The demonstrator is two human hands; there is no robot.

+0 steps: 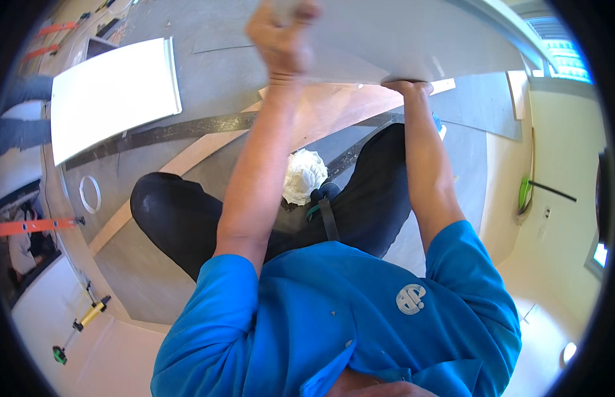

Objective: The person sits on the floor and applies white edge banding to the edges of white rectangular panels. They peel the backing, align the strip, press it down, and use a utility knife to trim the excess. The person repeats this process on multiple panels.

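Observation:
A large light-grey panel (400, 40) stands up in front of me, and both arms reach to it. My left hand (281, 40) is closed at its left side, with the fingers partly blurred. Against the panel's lower edge, my right hand (410, 87) bears from below; most of its fingers are hidden behind the panel. A crumpled white cloth or bag (304, 177) lies on the floor between my bent legs. Under the panel's lower edge run thin wooden boards (340, 112).
A white panel (115, 96) is at the left, near another person's jeans-clad legs (23, 112). A white ring (90, 194) lies on the grey floor. Farther left are an orange ladder (36, 227) and a yellow caulking gun (92, 315). A wall (559, 145) rises at the right.

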